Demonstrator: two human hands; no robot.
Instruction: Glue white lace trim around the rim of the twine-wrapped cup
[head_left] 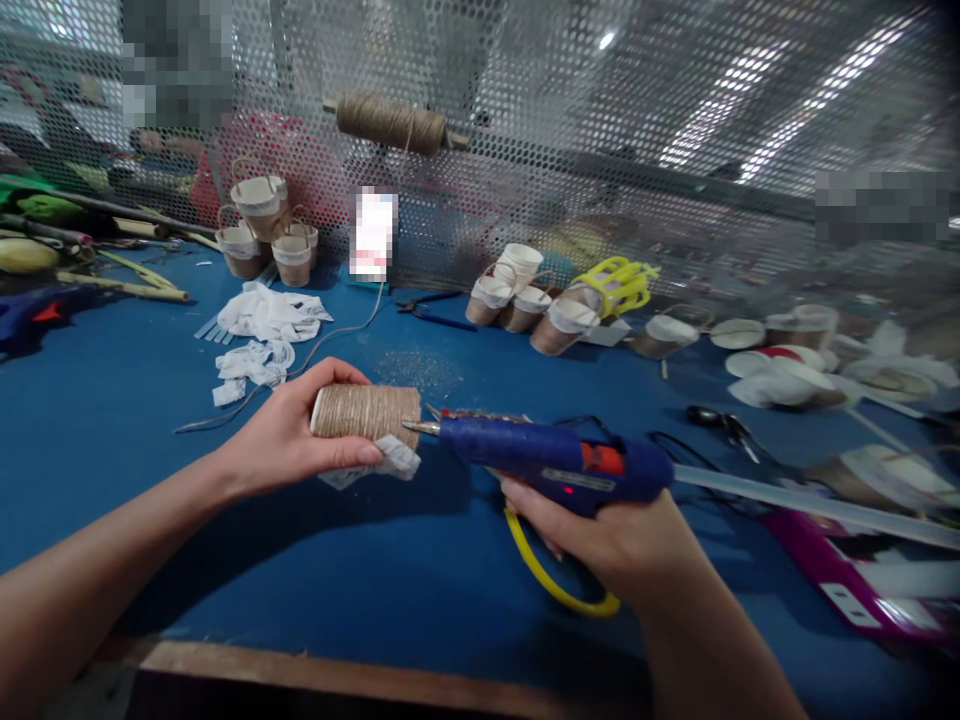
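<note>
My left hand (pixel 300 425) is closed around a small paper cup wrapped in twine (pixel 364 412), tipped on its side with its white end to the left. Under my thumb a scrap of white lace (pixel 399 458) sticks out along the cup's lower side. In my right hand (pixel 600 535) is a blue glue gun (pixel 525 450), its metal nozzle at the cup's right end; whether it touches cannot be made out. A long clear glue stick (pixel 795 495) comes out of its back. A yellow looped handle (pixel 536 565), apparently of scissors, hangs from the same hand, mostly hidden.
White lace strips (pixel 270 312) lie beyond my left hand. Small handled twine cups (pixel 292 255) stand at the back, near blue-handled pliers (pixel 439 312) and a pixelated phone (pixel 373 235). A twine spool (pixel 390 122) hangs on the mesh screen. At right lies a purple power strip (pixel 832 570).
</note>
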